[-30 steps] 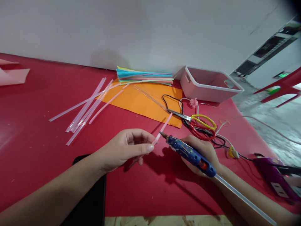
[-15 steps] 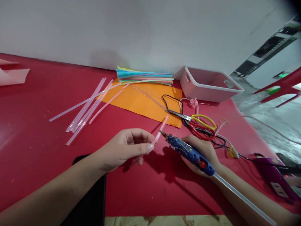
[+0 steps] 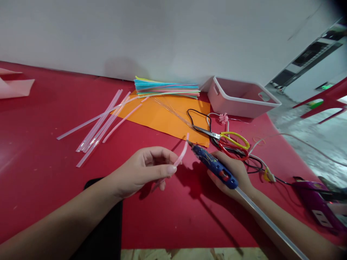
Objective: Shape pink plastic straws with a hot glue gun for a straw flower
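Left hand [image 3: 151,168] pinches pink strip [image 3: 181,156] between thumb and fingers, nearside of orange sheet [image 3: 168,112]; right hand [image 3: 230,173] wraps blue glue gun [image 3: 214,162], also nearside. Since a second ago, nozzle [image 3: 189,143] has shifted toward strip's free tip, now bent more upright; pass along it looks nearly done. Strip sits between hands, tip overlapping sheet's near edge in view.

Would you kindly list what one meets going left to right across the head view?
Pale pink paper, glossy translucent pink strips, thin curved pink stick, dark blue glue gun, purple plastic socket box.
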`<act>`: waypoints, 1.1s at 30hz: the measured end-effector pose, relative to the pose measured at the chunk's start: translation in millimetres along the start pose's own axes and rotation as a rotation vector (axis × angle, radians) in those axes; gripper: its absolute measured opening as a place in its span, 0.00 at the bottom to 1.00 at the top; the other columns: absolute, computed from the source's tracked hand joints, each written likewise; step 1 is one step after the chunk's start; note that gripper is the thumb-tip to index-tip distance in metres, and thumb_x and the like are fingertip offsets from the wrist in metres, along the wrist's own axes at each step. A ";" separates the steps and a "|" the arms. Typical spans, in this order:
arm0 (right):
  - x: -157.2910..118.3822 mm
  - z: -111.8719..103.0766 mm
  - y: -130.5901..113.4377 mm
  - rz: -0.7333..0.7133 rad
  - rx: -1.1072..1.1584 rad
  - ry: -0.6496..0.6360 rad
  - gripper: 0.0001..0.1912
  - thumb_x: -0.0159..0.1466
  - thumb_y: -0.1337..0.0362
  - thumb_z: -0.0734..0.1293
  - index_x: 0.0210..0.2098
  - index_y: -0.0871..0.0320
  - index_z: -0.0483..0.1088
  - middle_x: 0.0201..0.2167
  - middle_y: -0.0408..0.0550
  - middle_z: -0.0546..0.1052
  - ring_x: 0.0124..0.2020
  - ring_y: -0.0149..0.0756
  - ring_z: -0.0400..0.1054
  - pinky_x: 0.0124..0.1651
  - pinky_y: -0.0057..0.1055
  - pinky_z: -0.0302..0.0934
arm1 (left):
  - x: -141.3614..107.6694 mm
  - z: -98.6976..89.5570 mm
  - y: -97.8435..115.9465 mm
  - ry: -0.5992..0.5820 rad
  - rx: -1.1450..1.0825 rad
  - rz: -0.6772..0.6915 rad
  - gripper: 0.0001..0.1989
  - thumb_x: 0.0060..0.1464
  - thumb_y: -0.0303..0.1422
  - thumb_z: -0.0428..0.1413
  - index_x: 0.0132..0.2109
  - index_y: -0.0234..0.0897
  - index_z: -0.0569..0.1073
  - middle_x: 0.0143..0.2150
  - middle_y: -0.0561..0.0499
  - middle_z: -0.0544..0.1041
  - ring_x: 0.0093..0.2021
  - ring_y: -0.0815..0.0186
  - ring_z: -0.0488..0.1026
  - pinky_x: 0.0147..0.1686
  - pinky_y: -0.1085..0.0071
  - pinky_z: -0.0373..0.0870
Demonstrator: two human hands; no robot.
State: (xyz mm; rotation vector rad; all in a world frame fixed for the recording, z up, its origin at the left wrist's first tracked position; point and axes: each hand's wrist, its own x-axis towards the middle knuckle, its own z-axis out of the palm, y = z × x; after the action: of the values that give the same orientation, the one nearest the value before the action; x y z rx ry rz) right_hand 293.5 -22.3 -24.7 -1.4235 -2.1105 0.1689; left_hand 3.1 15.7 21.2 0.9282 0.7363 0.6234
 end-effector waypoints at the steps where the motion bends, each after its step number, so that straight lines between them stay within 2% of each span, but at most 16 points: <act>1: 1.3 -0.7 0.5 0.027 -0.042 0.000 0.10 0.57 0.65 0.67 0.40 0.53 0.69 0.23 0.40 0.75 0.19 0.32 0.65 0.25 0.28 0.58 | 0.2 0.2 0.6 0.006 -0.012 0.010 0.08 0.50 0.30 0.70 0.34 0.35 0.78 0.25 0.57 0.76 0.19 0.74 0.73 0.18 0.82 0.67; 3: 3.7 -2.6 0.8 0.033 -0.103 -0.012 0.12 0.55 0.65 0.66 0.40 0.53 0.69 0.25 0.42 0.77 0.22 0.36 0.68 0.27 0.29 0.59 | 0.9 0.6 1.6 0.014 -0.049 0.036 0.10 0.49 0.30 0.71 0.33 0.35 0.77 0.26 0.57 0.76 0.19 0.74 0.73 0.19 0.80 0.70; 8: 6.1 -6.3 -5.1 -0.104 -0.138 -0.128 0.17 0.55 0.65 0.65 0.45 0.56 0.70 0.36 0.51 0.82 0.34 0.44 0.75 0.37 0.36 0.65 | 3.2 0.4 1.5 0.040 -0.191 0.101 0.15 0.48 0.33 0.74 0.35 0.36 0.75 0.26 0.57 0.77 0.22 0.73 0.74 0.23 0.77 0.77; 14: 6.6 -10.5 -11.2 -0.133 -0.014 -0.227 0.28 0.52 0.76 0.60 0.51 0.56 0.73 0.44 0.53 0.81 0.45 0.45 0.75 0.49 0.44 0.66 | 3.3 0.9 0.5 0.031 -0.199 0.095 0.16 0.48 0.34 0.74 0.36 0.36 0.76 0.26 0.56 0.77 0.23 0.72 0.74 0.23 0.77 0.78; 16: 6.1 -14.4 -14.3 -0.124 0.067 -0.166 0.25 0.57 0.73 0.61 0.52 0.55 0.75 0.46 0.54 0.79 0.47 0.46 0.74 0.51 0.46 0.67 | 2.4 2.2 0.9 0.007 -0.155 0.049 0.15 0.48 0.35 0.74 0.36 0.36 0.76 0.26 0.57 0.77 0.21 0.71 0.75 0.21 0.77 0.76; 18: 4.1 -17.0 -19.4 -0.059 0.187 -0.036 0.18 0.64 0.68 0.62 0.50 0.55 0.77 0.46 0.55 0.79 0.47 0.47 0.74 0.50 0.45 0.69 | 0.9 3.6 1.1 -0.028 -0.110 0.002 0.15 0.49 0.35 0.74 0.35 0.35 0.76 0.27 0.56 0.77 0.22 0.70 0.77 0.21 0.77 0.75; 20: 1.3 -16.4 -25.6 0.073 0.379 0.057 0.15 0.71 0.59 0.61 0.47 0.55 0.78 0.41 0.54 0.80 0.43 0.45 0.75 0.45 0.41 0.71 | -0.7 4.8 0.8 -0.067 -0.059 -0.028 0.14 0.50 0.35 0.73 0.35 0.34 0.76 0.28 0.55 0.78 0.24 0.69 0.79 0.22 0.78 0.75; 21: 0.1 -14.7 -28.8 0.152 0.498 0.062 0.17 0.73 0.55 0.60 0.46 0.55 0.79 0.37 0.53 0.80 0.39 0.42 0.75 0.40 0.38 0.71 | -1.6 5.1 0.5 -0.089 -0.027 -0.038 0.13 0.50 0.34 0.72 0.35 0.34 0.77 0.28 0.54 0.79 0.25 0.69 0.80 0.23 0.78 0.75; 25: 1.0 -5.4 -40.3 0.393 0.889 0.017 0.25 0.68 0.41 0.66 0.40 0.56 0.80 0.25 0.47 0.77 0.24 0.34 0.69 0.25 0.31 0.66 | -4.4 4.7 -1.8 -0.229 0.086 -0.114 0.10 0.54 0.34 0.70 0.37 0.35 0.78 0.29 0.53 0.80 0.27 0.69 0.79 0.24 0.80 0.74; 29: 6.6 -2.4 -48.1 0.513 1.013 0.028 0.21 0.64 0.44 0.73 0.31 0.57 0.77 0.18 0.42 0.73 0.18 0.28 0.64 0.19 0.26 0.59 | -6.5 4.3 -4.4 -0.380 0.130 -0.239 0.08 0.57 0.34 0.67 0.40 0.37 0.77 0.30 0.53 0.80 0.27 0.69 0.78 0.21 0.80 0.71; 33: 5.8 -3.6 -51.2 0.511 0.998 0.067 0.20 0.63 0.47 0.75 0.29 0.57 0.75 0.17 0.41 0.71 0.16 0.27 0.63 0.17 0.24 0.58 | -7.5 6.5 -3.9 -0.388 0.091 -0.251 0.08 0.56 0.32 0.68 0.40 0.36 0.77 0.30 0.54 0.80 0.29 0.70 0.80 0.29 0.78 0.75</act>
State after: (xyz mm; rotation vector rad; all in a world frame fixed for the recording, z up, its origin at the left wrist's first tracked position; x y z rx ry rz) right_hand 252.6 -39.5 1.5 -1.2240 -1.2081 1.1602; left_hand 4.3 5.2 22.5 0.9851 0.5221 0.1807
